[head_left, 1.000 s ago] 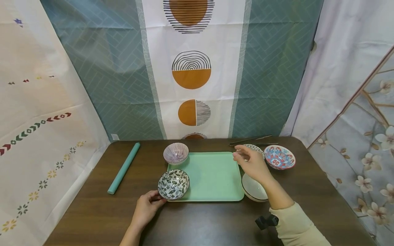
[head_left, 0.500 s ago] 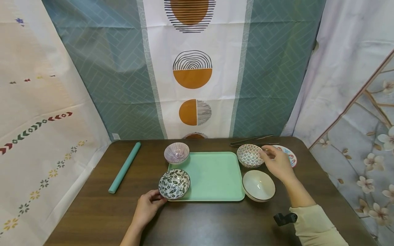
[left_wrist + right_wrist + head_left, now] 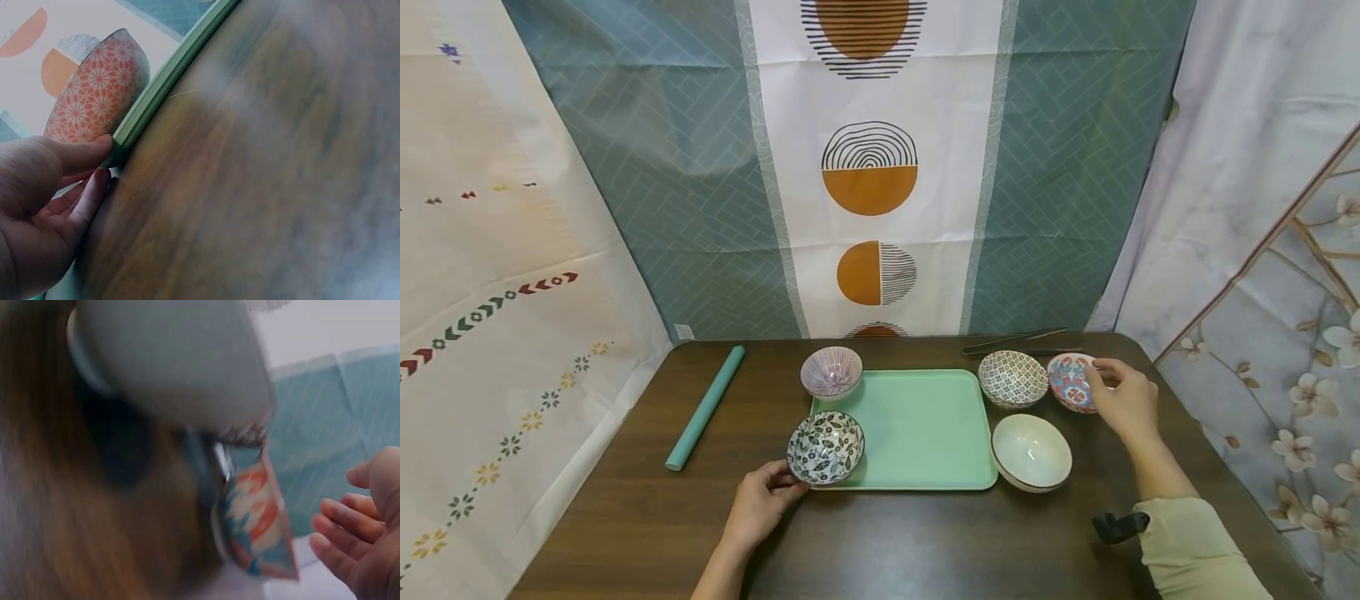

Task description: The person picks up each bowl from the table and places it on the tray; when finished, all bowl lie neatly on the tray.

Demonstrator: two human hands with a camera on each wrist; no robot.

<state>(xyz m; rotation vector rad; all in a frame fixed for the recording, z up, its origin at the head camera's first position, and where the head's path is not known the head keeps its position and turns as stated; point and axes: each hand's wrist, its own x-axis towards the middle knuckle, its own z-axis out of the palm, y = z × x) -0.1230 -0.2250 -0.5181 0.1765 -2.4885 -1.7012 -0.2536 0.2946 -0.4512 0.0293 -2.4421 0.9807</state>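
Note:
My left hand (image 3: 756, 507) pinches the front-left corner of the green tray (image 3: 917, 433), right beside the black-and-white floral bowl (image 3: 826, 448). In the left wrist view, the thumb and fingers of this hand (image 3: 44, 206) meet at the tray's rim (image 3: 153, 97), next to a bowl with a red flowered outside (image 3: 97, 94). My right hand (image 3: 1126, 402) hovers at the right side of the red-and-blue bowl (image 3: 1070, 383). A gap shows between that bowl (image 3: 256, 519) and the loosely bent fingers of the hand (image 3: 369, 531) in the right wrist view.
A purple-striped bowl (image 3: 831, 372) sits at the tray's back-left corner. Beside its right edge stand a small-patterned bowl (image 3: 1012, 379) and a cream bowl (image 3: 1032, 452). Dark tongs (image 3: 1011, 343) lie behind them. At the left lies a teal roll (image 3: 705, 408).
My right hand has moved right, from over the small-patterned bowl to the red-and-blue bowl, uncovering the cream bowl. The left hand stays at the tray's corner.

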